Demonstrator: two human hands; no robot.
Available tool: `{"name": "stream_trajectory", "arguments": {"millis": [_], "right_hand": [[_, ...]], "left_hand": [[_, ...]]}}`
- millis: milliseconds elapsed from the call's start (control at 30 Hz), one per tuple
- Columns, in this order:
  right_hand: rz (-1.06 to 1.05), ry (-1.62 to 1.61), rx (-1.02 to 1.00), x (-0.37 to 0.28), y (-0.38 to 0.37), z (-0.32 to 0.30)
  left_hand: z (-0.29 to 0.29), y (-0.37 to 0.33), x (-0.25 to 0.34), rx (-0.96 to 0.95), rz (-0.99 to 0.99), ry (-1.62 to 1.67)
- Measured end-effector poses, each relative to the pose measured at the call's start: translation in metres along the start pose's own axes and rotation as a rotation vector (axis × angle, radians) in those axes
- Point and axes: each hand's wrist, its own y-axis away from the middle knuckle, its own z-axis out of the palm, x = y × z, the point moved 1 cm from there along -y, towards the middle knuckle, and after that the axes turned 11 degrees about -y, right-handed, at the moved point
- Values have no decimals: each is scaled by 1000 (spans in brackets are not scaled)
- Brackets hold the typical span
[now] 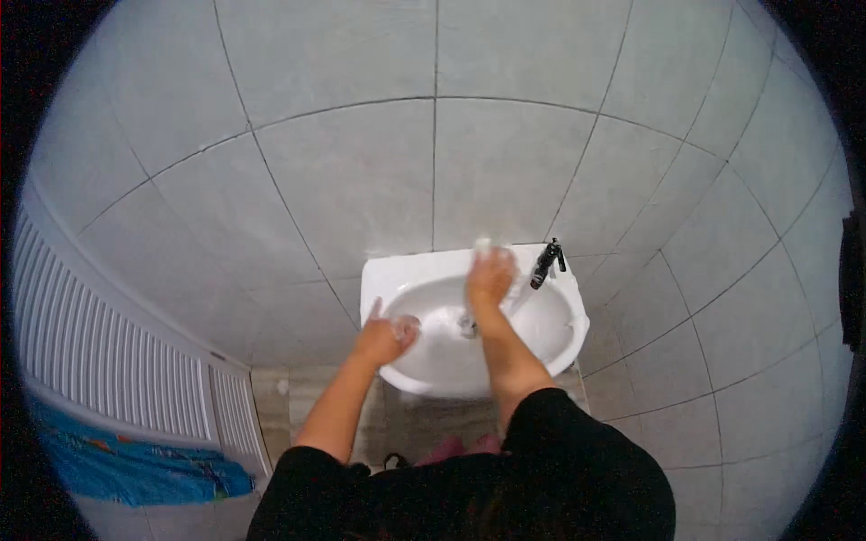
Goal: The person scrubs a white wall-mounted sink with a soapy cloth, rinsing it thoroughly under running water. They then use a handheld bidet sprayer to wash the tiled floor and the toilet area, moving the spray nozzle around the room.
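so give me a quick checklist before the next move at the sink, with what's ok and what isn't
1. Left hand at the white sink's left side: ok.
2. Right hand apart from the black faucet: ok, it is left of it.
3. Whitish patch by the right hand identified: cannot tell, blurred.
4. Water running: cannot tell.
5. Blue cloth in view: ok, lower left.

surroundings of the washing area. the back wall (343,180), of pale grey tiles with dark joints, meets a similarly tiled right wall (758,361). at left, a white slatted panel (108,334) stands beside a narrower slatted panel (236,406); a blue patterned towel (135,460) hangs across their lower part. below lies a beige-grey floor (272,388). at the right rim, a black object (851,279), kind unclear.
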Motion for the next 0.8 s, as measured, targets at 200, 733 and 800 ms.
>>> {"name": "stream_trajectory", "arguments": {"millis": [200,733,800], "right_hand": [[-338,-88,-467,-66,34,31],[1125,-1145,35,65,41,-19],[534,-419,-135,19,32,-22]], "left_hand": [[-16,8,-4,-141,65,-74],[2,9,-23,185,182,102],[3,9,-21,219,120,177]]}}
